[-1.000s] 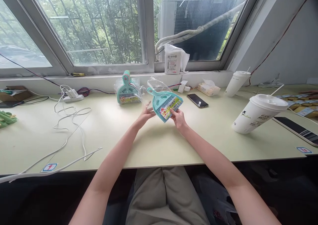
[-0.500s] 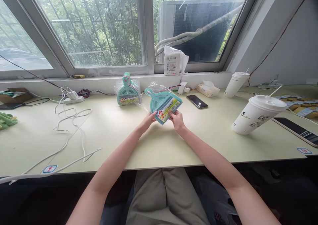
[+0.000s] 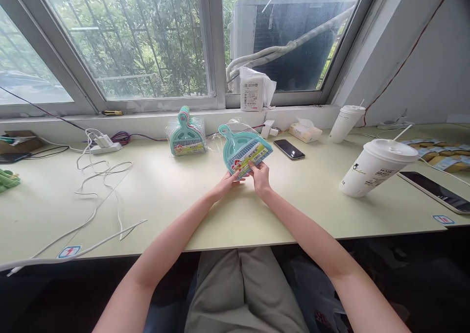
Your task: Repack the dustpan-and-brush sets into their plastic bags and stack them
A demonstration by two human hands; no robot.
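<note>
A small teal dustpan-and-brush set (image 3: pixel 242 149) in clear wrapping, with a coloured label, is held up over the pale green desk (image 3: pixel 176 201) in front of me. My left hand (image 3: pixel 225 182) grips its lower left edge. My right hand (image 3: pixel 259 175) pinches its lower right edge by the label. The handle points up and to the left. Behind it, near the window sill, stands a stack of like dustpan sets (image 3: pixel 186 136) in a plastic bag.
A black phone (image 3: pixel 289 149) lies right of the set. Two white lidded cups with straws (image 3: pixel 374 168) (image 3: pixel 344 123) stand to the right, beside a tablet (image 3: pixel 435 191). White cables (image 3: pixel 99 176) and a charger sprawl on the left. A tissue pack (image 3: pixel 304 130) sits by the sill.
My left hand, open and apart from the dustpan set a second ago, has closed on its lower edge. The set has tilted more upright and come slightly nearer.
</note>
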